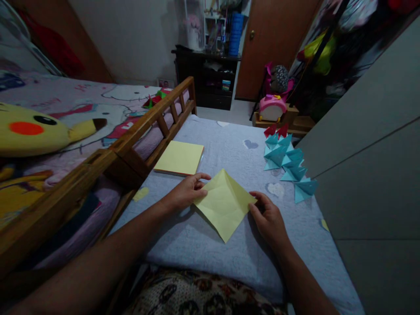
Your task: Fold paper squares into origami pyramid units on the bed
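Note:
A square sheet of yellow origami paper, turned like a diamond and marked with crease lines, is held just above the bed surface in front of me. My left hand pinches its left corner between thumb and fingers. At the opposite corner, my right hand grips the paper the same way. Beyond my left hand lies a stack of yellow paper, with other colours showing at its lower edge. Folded blue paper pieces stand in a cluster to the right, with folded red paper pieces behind them.
A wooden bed rail runs along the left, with a yellow plush toy on the bed past it. A pale cabinet borders the right side. The light blue bedsheet lies under the work.

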A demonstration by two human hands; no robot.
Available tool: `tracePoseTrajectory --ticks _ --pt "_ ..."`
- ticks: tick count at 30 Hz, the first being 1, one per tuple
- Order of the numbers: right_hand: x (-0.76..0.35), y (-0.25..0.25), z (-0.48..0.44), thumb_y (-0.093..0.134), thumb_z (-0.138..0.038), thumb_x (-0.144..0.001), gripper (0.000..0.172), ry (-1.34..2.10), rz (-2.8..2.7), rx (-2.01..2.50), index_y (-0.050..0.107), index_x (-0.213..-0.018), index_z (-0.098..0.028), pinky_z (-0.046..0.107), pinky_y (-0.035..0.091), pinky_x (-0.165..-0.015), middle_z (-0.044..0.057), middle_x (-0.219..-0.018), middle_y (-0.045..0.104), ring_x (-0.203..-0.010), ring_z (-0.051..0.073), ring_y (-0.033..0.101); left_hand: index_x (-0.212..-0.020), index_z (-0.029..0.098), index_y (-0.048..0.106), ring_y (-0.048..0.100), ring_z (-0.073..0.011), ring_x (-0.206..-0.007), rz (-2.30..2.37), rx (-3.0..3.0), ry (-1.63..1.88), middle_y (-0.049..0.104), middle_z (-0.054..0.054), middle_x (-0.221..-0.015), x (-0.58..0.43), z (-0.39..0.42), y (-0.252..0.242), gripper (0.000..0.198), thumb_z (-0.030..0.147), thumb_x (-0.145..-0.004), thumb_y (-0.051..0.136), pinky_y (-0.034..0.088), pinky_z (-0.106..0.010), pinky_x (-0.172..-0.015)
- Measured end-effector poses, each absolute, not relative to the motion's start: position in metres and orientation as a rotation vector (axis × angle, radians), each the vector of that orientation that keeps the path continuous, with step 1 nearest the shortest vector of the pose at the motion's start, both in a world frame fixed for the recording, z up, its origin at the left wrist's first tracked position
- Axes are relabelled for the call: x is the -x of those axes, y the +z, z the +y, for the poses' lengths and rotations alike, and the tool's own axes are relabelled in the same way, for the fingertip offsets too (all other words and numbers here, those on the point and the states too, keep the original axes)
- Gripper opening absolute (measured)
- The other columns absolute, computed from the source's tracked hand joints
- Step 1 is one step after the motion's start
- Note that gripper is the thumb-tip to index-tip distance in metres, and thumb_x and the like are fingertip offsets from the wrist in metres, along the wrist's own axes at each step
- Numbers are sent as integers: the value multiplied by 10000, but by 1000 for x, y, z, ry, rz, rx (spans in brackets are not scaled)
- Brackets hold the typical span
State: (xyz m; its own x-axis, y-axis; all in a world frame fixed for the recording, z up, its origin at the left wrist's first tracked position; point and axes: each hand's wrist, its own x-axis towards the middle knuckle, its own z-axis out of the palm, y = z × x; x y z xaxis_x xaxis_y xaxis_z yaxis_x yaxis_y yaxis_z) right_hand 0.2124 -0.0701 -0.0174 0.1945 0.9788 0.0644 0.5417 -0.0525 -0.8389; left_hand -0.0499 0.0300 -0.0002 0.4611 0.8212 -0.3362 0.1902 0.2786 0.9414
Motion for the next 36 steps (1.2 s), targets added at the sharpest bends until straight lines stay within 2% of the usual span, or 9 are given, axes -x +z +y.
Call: tracePoseTrajectory --ticks 6,11,15,18,21,25,28,32,36 --pt "-220 -2 -69 547 -391 -880 300 956 -1491 1623 676 -1067 -194 335 497 -726 50 -882 702 -799 213 646 -1144 185 560 557 -126 -573 949 -1221 592 572 27 -709 50 25 7 434 229 -741 717 405 -233 -530" --pt "-223 17 -59 596 -337 -848 248 840 -1616 1600 681 -1039 -204 361 503 -811 55 -956 711 -891 218 656 -1163 196 596 593 -141 -615 849 -1242 627 632 -5 -765 50 23 7 434 279 -763 742 433 -252 -560" --pt "-220 30 -48 563 -269 -876 145 737 -1744 1558 680 -934 -205 316 491 -686 29 -829 695 -730 178 623 -1120 193 668 663 -197 -786 813 -1437 667 724 -74 -947 49 21 21 312 282 -822 694 502 -314 -664" --pt "-216 44 -43 556 -196 -889 98 467 -1837 1451 639 -839 -211 312 473 -673 19 -780 663 -723 178 600 -928 207 732 621 -177 -741 950 -1913 868 713 -26 -819 49 21 45 108 222 -854 655 486 -317 -675" --pt "-213 58 -40 554 -84 -869 144 44 -1874 1306 604 -850 -218 357 466 -786 41 -884 672 -879 215 594 -903 211 721 628 -189 -873 913 -2338 1194 747 -25 -913 50 20 68 126 151 -906 611 481 -356 -810" --pt "-212 56 -36 550 -64 -912 166 -292 -1901 1215 587 -886 -224 390 449 -851 61 -1002 683 -924 224 570 -915 223 706 589 -194 -857 901 -2780 1496 768 -12 -1006 49 18 70 131 123 -929 623 450 -364 -815" --pt "-214 32 -35 551 -71 -916 155 -277 -2034 1256 583 -895 -221 399 441 -853 64 -1017 692 -939 237 565 -923 216 694 583 -235 -922 907 -3041 1295 769 -13 -1028 48 17 46 93 151 -934 629 416 -417 -879" --pt "-212 -1 -42 575 -88 -883 154 -85 -2168 1345 585 -991 -197 419 439 -856 83 -1018 691 -953 257 565 -840 174 661 602 -226 -864 888 -3049 852 747 -41 -913 45 17 11 118 101 -906 596 426 -384 -815" --pt "-202 -8 -48 613 -172 -860 339 -61 -2153 1275 534 -1190 -167 490 413 -968 141 -1173 634 -1085 301 526 -869 174 653 607 -227 -865 943 -2914 767 726 -57 -912 43 17 2 114 92 -869 573 431 -380 -820"
